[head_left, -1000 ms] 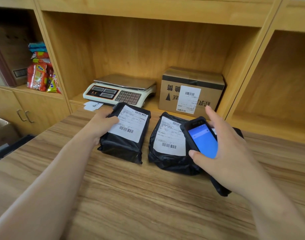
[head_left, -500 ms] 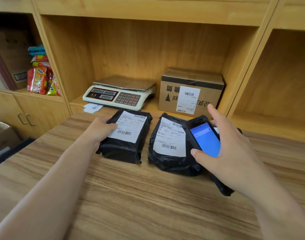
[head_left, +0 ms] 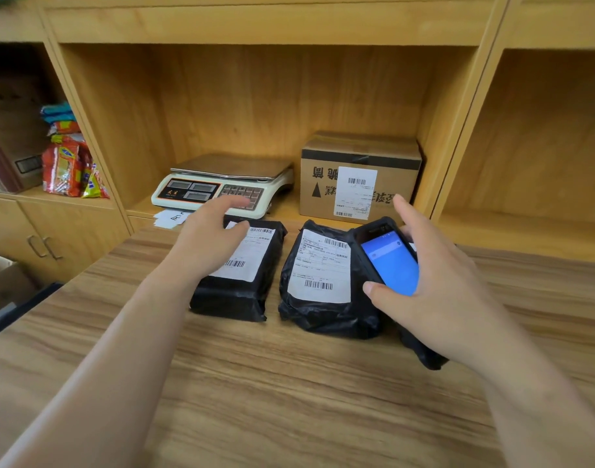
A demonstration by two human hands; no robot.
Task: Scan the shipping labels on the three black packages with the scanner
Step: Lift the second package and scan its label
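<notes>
The right hand (head_left: 441, 292) is gripping the handheld scanner (head_left: 387, 258), thumb along its near edge and fingers wrapped behind it, and its blue screen is glowing up at the camera. It is hanging over the gap between the middle package (head_left: 323, 282) and the right package (head_left: 424, 352), which is mostly hiding under that hand, only a black corner poking out. The left hand (head_left: 208, 241) is lying open, fingers spread and loose, resting on the far left part of the left package (head_left: 238, 282) and gripping nothing. All 3 black packages are sitting side by side on the wooden bench (head_left: 255, 383), near its far edge. White shipping labels are facing up on the left and middle packages, the left label (head_left: 252, 255) partly covered by the hand, the middle label (head_left: 319, 268) fully clear with barcodes showing. Behind them in the shelf, a weighing scale (head_left: 221, 184) is standing beside a cardboard box (head_left: 360, 177) with its own label.
</notes>
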